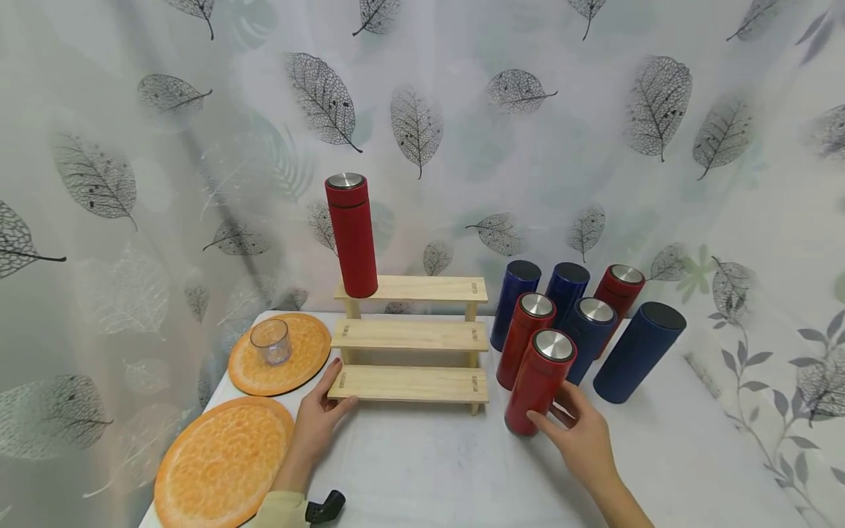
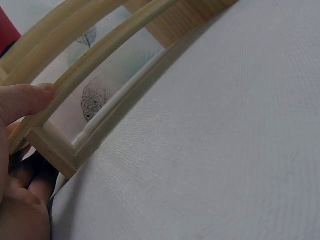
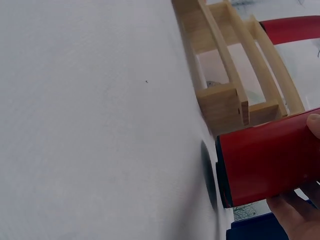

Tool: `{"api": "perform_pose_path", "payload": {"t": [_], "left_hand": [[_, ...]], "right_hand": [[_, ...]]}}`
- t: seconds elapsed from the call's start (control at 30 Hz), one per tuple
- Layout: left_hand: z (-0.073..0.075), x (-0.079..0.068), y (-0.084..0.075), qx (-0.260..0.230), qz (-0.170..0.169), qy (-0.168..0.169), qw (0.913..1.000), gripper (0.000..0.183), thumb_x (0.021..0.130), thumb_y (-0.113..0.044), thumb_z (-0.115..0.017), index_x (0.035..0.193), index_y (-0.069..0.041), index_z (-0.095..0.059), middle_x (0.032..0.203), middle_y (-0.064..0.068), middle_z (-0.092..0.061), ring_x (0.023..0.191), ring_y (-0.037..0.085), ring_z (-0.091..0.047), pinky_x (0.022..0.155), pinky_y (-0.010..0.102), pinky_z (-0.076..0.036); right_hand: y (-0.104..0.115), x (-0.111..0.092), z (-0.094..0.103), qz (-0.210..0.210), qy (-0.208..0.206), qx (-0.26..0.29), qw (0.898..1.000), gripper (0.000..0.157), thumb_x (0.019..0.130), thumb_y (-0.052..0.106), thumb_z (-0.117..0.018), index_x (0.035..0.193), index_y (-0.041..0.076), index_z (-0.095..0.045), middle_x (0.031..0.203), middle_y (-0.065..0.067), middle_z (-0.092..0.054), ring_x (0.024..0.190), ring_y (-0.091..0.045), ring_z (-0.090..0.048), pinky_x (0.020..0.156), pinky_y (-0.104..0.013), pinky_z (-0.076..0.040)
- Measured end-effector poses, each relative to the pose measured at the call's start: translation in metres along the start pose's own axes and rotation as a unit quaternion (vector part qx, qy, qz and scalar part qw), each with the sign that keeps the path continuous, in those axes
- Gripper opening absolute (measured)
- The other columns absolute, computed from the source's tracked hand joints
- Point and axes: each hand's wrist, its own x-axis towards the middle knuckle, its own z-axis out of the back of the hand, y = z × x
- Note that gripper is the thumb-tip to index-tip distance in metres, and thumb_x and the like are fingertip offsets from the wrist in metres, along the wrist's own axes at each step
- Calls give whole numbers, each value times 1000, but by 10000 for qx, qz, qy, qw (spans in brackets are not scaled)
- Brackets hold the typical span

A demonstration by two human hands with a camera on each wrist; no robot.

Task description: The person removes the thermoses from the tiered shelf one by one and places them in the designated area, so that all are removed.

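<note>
My right hand [image 1: 584, 444] grips a red thermos flask [image 1: 536, 392] with a silver lid, thumb on one side and fingers on the other. In the right wrist view, a thin gap and a shadow show under the dark base of this flask [image 3: 270, 160]. On the left, my left hand [image 1: 318, 419] holds the end of a three-step wooden rack [image 1: 409, 383]. The left wrist view shows the thumb [image 2: 30, 100] on the lowest plank and the other fingers curled around its side. Another red flask [image 1: 353, 242] stands upright on the top step's left end.
Several blue and red flasks stand right of the rack, among them a dark blue one [image 1: 639, 352] at the far right. Two round orange mats [image 1: 224, 462] lie at the left, and a clear cup [image 1: 272, 343] stands on the farther one. A leaf-patterned curtain [image 1: 422, 205] hangs behind.
</note>
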Motion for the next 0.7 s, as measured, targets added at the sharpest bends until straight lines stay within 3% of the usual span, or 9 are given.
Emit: {"api": "perform_pose_path", "payload": {"t": [0.4, 0.7], "left_hand": [[-1, 2, 3, -87, -58, 19, 9999, 83, 98, -9, -83, 168, -3, -39, 177, 11, -28, 157, 34, -33, 106, 9, -39], [-1, 3, 3, -100, -77, 20, 9999, 82, 97, -7, -83, 167, -2, -40, 176, 13, -28, 158, 35, -32, 107, 10, -39]], "right_hand": [[-9, -2, -5, -13, -11, 161, 9999, 72, 87, 13, -95, 150, 6, -59, 141, -16, -68, 115, -1, -67, 96, -22, -55], [-7, -3, -2, -45, 57, -141, 9999, 72, 90, 16, -93, 152, 6, -57, 142, -14, -67, 124, -32, -69, 96, -20, -54]]}}
